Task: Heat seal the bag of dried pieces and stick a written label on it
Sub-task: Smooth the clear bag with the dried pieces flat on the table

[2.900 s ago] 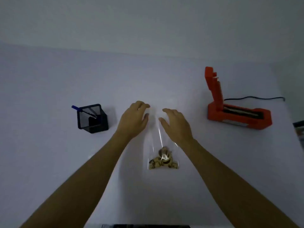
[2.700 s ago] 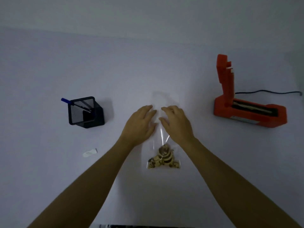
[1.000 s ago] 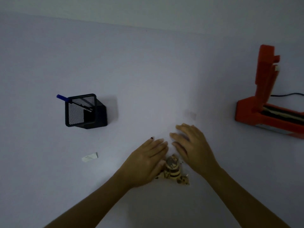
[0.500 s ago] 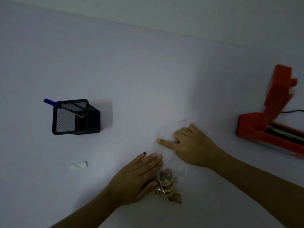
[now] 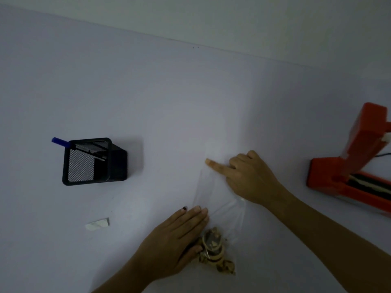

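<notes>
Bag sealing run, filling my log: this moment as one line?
left hand flat on bag by dried pieces | right hand grips bag's open end | sealer open, unused

Black mesh pen holder (image 5: 93, 161), table (image 5: 169, 102)

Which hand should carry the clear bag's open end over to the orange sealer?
Probably the right hand: it already holds the clear plastic bag at its empty upper end, on the orange heat sealer's side. The left hand lies flat by the dried pieces.

Left hand (image 5: 175, 240) flat on bag (image 5: 220, 210) beside dried pieces (image 5: 213, 250); right hand (image 5: 247, 178) grips bag top; sealer (image 5: 349, 166) at 3 o'clock.
</notes>
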